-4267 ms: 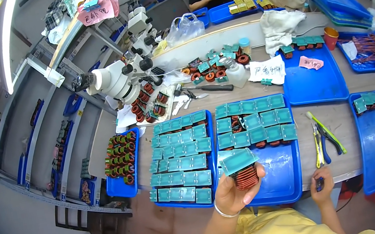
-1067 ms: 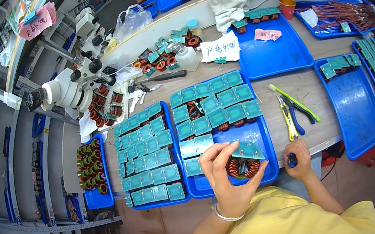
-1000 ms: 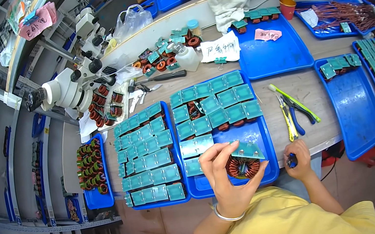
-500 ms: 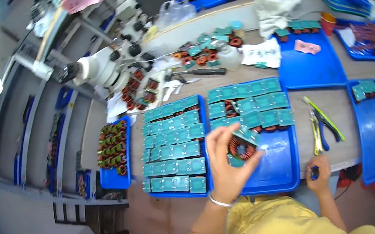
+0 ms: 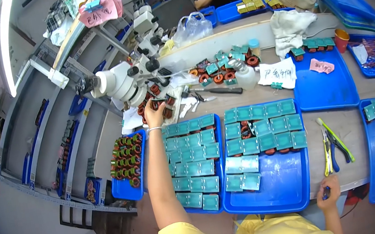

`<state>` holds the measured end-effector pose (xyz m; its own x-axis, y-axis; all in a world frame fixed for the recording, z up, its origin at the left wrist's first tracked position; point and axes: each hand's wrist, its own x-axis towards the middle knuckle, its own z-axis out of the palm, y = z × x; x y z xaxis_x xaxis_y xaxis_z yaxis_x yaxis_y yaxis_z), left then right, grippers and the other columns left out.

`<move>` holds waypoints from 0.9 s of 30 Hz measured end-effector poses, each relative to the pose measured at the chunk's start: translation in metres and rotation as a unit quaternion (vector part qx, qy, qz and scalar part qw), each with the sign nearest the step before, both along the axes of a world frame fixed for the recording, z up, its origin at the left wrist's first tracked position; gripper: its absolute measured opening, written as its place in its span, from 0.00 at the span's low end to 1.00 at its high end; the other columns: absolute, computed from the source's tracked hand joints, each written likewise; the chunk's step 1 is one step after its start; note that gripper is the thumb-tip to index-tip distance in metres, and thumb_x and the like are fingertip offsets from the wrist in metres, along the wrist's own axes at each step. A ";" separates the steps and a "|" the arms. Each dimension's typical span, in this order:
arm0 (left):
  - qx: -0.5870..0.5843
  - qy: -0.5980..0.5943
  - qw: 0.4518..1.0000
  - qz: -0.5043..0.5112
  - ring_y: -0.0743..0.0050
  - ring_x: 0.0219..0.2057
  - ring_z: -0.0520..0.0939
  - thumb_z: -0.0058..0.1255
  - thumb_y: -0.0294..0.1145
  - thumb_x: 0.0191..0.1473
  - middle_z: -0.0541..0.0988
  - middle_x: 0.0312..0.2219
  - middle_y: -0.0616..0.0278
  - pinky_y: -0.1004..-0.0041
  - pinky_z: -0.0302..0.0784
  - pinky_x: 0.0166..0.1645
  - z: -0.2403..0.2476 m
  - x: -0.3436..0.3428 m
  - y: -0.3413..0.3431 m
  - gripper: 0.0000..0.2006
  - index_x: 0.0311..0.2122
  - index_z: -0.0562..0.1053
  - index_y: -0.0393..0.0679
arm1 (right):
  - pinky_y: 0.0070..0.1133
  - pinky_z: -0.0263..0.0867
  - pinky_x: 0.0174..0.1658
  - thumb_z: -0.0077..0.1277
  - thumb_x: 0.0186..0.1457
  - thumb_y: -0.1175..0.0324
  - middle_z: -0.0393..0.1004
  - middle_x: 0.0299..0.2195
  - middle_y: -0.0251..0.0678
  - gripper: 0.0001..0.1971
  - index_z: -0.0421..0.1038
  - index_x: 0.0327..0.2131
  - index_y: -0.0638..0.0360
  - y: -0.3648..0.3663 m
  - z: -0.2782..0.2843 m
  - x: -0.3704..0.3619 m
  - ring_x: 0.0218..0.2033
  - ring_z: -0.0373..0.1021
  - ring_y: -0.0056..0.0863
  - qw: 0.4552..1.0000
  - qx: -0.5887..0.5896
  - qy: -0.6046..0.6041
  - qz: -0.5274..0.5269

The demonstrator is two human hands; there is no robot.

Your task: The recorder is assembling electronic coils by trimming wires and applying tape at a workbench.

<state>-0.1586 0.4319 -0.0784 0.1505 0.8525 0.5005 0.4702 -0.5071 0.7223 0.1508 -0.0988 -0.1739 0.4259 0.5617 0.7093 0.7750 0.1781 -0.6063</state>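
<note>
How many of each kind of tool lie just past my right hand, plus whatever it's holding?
Yellow cutter: 1
Blue-handled pliers: 1
Long green tool: 1
Small dark thing in your right hand, kind unclear: 1
Total: 4

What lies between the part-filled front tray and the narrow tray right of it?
Head view: yellow cutter, blue-handled pliers, green tool; nearer, the right hand.

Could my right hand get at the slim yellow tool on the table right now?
Probably yes: the slim yellow tool lies on the table just beyond your right hand, with nothing visible between them. That hand holds a small dark object, though, so it may need freeing first.
</note>
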 end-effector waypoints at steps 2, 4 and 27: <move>-0.022 0.049 0.997 0.052 0.64 0.38 0.76 0.62 0.33 0.36 0.76 0.36 0.52 0.71 0.69 0.44 0.002 0.017 0.014 0.28 0.45 0.67 0.31 | 0.29 0.58 0.29 0.42 0.33 0.82 0.62 0.20 0.41 0.10 0.58 0.24 0.60 -0.003 -0.003 0.001 0.21 0.60 0.37 1.000 -0.007 -0.010 -0.012; -0.002 0.150 0.984 0.101 0.58 0.41 0.75 0.62 0.33 0.35 0.75 0.39 0.51 0.69 0.68 0.46 0.005 0.034 0.027 0.30 0.46 0.67 0.34 | 0.29 0.58 0.29 0.42 0.33 0.82 0.62 0.20 0.41 0.10 0.58 0.25 0.60 -0.003 -0.005 0.001 0.21 0.60 0.37 1.000 -0.005 -0.013 -0.024; -0.143 0.266 0.948 0.101 0.63 0.32 0.77 0.54 0.26 0.42 0.75 0.37 0.49 0.71 0.71 0.34 -0.037 -0.048 0.133 0.26 0.50 0.64 0.34 | 0.30 0.60 0.29 0.40 0.32 0.82 0.64 0.19 0.40 0.10 0.60 0.25 0.61 0.000 -0.002 0.001 0.19 0.61 0.37 1.000 0.018 -0.013 -0.013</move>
